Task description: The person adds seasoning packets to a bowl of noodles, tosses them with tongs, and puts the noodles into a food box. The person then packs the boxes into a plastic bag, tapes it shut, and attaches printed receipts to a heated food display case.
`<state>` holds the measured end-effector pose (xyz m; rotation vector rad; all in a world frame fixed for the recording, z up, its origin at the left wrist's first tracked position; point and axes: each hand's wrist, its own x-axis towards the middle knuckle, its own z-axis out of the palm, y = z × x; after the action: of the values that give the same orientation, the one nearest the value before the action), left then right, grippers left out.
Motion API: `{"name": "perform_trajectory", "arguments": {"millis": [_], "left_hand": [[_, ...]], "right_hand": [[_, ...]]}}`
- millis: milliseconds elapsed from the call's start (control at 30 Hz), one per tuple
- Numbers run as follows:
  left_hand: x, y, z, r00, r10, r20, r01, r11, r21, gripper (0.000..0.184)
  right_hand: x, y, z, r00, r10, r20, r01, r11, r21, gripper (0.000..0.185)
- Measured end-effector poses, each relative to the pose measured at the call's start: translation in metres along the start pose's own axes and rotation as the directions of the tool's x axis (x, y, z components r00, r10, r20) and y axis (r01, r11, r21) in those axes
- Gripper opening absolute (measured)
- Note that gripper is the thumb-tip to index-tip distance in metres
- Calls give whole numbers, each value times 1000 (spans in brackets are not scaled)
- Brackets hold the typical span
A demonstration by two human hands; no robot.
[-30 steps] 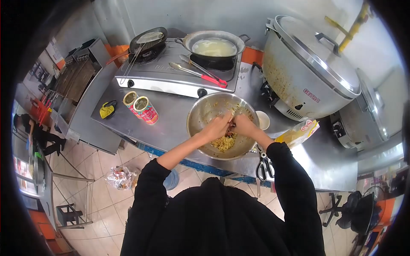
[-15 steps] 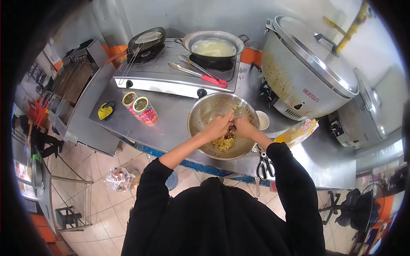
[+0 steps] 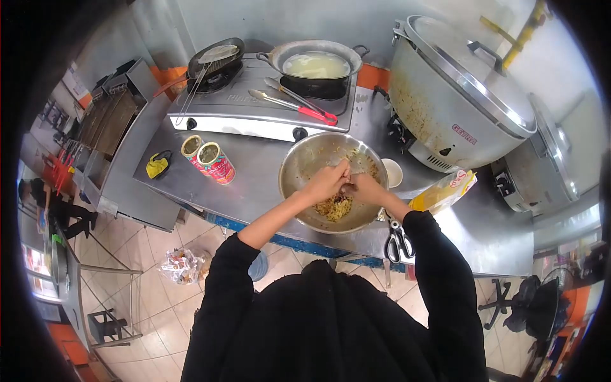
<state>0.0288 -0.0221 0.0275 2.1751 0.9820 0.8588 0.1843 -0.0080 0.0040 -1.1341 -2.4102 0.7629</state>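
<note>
A steel bowl stands on the metal counter, with a yellowish shredded mixture and some dark bits at its bottom. Over the bowl, my left hand is closed, its fingertips pinched together. My right hand is closed too and meets the left one at the fingertips. Whatever lies between the fingers is too small to make out. Right of the bowl are a small white cup and a yellow packet. Black-handled scissors lie by the counter's front edge.
Behind the bowl a stove bears a pan of pale liquid, a frying pan and red-handled tongs. Two open cans stand left, a large cooker right. A person is far left.
My hands have drawn slightly up within the bowl, still close together. The view has shifted a little.
</note>
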Motion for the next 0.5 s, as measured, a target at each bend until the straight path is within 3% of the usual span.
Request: {"name": "perform_trajectory", "arguments": {"millis": [100,167,233,267,333,367,400,433,500], "left_hand": [[1,-3,-4,999,-5,-46,7,999,38,17],[-2,-4,-8,997,-10,-82,14,999,52,18],[-8,-4,-13,957,-189,-219,177,981,-75,23],[-12,-7,-16,956,-196,-218,184,980,-75,23],[-21,-15,-21,869,-373,-324,277,911,-307,26],[-26,-15,-23,865,-382,-326,285,908,-307,26],[-31,-14,-25,792,-496,-356,291,820,-493,28],[-36,-10,-26,707,-608,-363,265,703,-660,30],[-49,3,-27,632,-676,-379,230,631,-741,31]], "right_hand": [[-12,-10,-20,998,-32,50,33,999,-12,23],[-26,-12,-36,941,-109,-319,120,993,16,30],[-53,-21,-48,834,340,-434,-192,917,350,32],[-67,-13,-44,836,342,-428,-193,915,355,32],[-94,12,-21,735,615,-286,-546,787,287,30],[-104,21,0,805,485,-342,-485,870,93,29],[-113,30,21,867,339,-366,-401,910,-108,27],[-115,34,33,874,333,-354,-393,913,-109,27],[-113,41,51,859,221,-461,-363,899,-244,20]]}}
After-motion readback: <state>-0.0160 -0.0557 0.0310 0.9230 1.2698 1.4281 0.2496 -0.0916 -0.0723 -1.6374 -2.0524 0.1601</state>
